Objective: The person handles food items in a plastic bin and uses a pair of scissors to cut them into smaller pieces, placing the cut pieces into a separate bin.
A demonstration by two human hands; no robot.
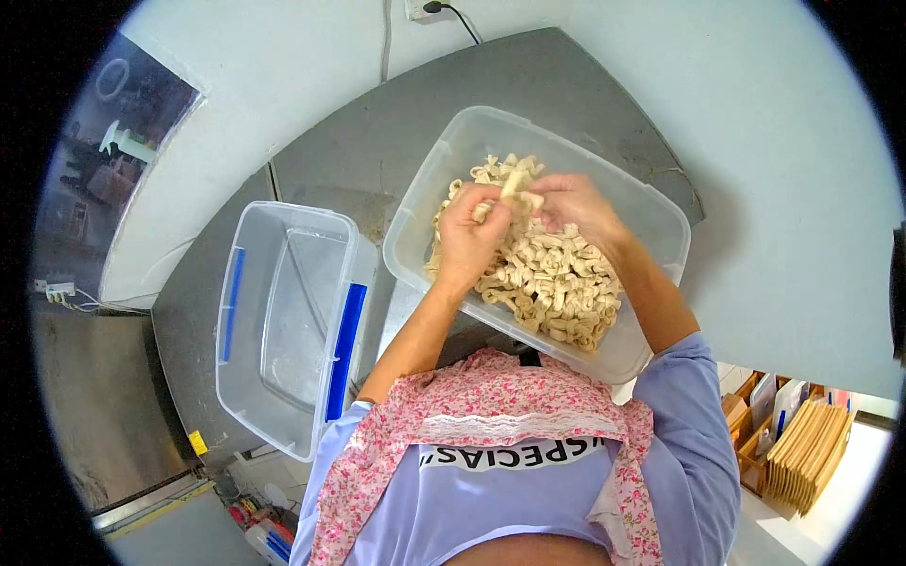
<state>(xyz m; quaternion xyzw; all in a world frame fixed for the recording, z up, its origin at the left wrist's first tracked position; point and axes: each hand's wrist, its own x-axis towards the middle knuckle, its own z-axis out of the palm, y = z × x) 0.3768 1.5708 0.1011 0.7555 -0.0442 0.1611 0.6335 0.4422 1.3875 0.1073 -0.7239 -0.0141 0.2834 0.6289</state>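
Observation:
A clear plastic bin [543, 129] holds a heap of pale, knotted pieces [552, 283] that look like strips tied in knots. Over the upper part of the heap, my left hand [472, 231] is closed with its fingers around a pale knotted piece [482, 210]. Close beside it on the right, my right hand [576, 203] pinches a pale strip [514, 184] between thumb and fingers. Both hands are inside the bin's outline, nearly touching each other. Whether the two hands hold the same strip cannot be made out.
To the left stands a second clear bin [257, 209] with blue latches on the grey table [340, 141]. A wooden rack with brown folders [807, 453] is at the lower right. A black cable [461, 19] hangs from the wall.

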